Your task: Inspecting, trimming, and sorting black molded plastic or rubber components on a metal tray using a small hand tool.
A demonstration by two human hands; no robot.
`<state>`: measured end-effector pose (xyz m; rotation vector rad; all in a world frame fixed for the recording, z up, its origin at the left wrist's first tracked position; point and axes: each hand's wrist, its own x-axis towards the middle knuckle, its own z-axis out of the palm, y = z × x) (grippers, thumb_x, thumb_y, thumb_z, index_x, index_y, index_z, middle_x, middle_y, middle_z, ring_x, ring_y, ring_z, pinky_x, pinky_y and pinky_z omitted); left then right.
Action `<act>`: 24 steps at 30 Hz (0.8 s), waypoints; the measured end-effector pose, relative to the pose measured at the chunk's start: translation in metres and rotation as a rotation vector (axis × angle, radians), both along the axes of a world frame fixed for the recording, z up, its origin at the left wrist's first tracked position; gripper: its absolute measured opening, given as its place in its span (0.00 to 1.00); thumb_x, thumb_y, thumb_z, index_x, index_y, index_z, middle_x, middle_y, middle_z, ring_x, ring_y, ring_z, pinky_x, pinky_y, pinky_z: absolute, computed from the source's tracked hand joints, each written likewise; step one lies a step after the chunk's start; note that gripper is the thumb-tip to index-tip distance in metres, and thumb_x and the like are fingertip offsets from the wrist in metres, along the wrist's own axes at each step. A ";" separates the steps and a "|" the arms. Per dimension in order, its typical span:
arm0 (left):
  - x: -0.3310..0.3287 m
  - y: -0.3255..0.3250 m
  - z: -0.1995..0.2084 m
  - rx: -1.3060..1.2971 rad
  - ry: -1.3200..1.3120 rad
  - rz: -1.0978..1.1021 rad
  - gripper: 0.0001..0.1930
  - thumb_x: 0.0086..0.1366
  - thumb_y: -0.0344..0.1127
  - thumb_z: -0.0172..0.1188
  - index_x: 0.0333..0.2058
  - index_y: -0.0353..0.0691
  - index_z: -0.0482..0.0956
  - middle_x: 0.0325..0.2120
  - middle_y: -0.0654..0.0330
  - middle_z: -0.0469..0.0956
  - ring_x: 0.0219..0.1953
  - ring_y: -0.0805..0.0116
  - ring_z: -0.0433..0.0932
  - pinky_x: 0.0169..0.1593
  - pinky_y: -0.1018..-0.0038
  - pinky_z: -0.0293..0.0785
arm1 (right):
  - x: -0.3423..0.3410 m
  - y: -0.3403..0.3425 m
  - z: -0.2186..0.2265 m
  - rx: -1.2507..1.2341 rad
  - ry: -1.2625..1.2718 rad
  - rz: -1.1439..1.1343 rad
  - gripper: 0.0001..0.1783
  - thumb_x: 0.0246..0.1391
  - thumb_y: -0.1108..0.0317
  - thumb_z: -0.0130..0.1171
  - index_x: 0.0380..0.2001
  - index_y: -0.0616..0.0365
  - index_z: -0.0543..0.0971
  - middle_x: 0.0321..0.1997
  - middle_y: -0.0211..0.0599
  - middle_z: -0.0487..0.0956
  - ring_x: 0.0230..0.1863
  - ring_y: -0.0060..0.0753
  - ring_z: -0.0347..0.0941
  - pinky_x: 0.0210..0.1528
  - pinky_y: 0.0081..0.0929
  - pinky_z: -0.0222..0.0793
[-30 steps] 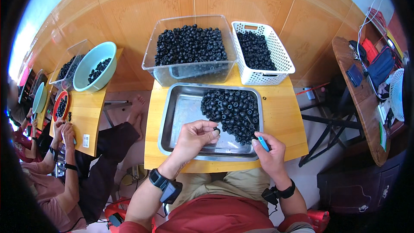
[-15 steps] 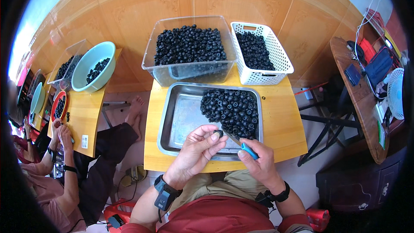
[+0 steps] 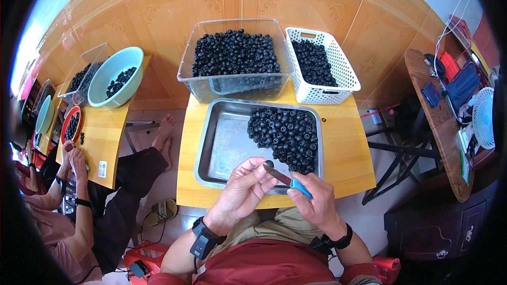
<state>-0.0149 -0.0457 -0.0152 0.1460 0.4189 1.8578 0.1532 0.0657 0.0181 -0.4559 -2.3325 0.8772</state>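
First, left, a blue bowl (image 3: 100, 80) of black pieces (image 3: 121, 81); far centre, a clear bin (image 3: 211, 92), likewise stocked, and nearer, a steel tray (image 3: 224, 134), pieces heaped at right. Near, left hand (image 3: 242, 192), clamped on one piece (image 3: 270, 163) above the tray; knife (image 3: 286, 180), blade at that piece, clasped in right hand (image 3: 318, 200). Far right, white basket (image 3: 330, 97) of pieces.

The left grip (image 3: 243, 189) pinches a round black piece (image 3: 270, 163); the right grip (image 3: 319, 199) holds a blue-handled knife (image 3: 284, 178) to it, over a metal tray (image 3: 219, 142) on the worktop (image 3: 346, 153).
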 end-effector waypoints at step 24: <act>0.013 -0.019 0.022 0.221 0.117 -0.058 0.08 0.68 0.27 0.58 0.45 0.37 0.78 0.37 0.54 0.81 0.39 0.67 0.82 0.45 0.71 0.81 | 0.010 0.013 0.005 -0.252 0.096 -0.241 0.18 0.59 0.63 0.63 0.46 0.67 0.80 0.28 0.42 0.80 0.29 0.26 0.76 0.32 0.27 0.70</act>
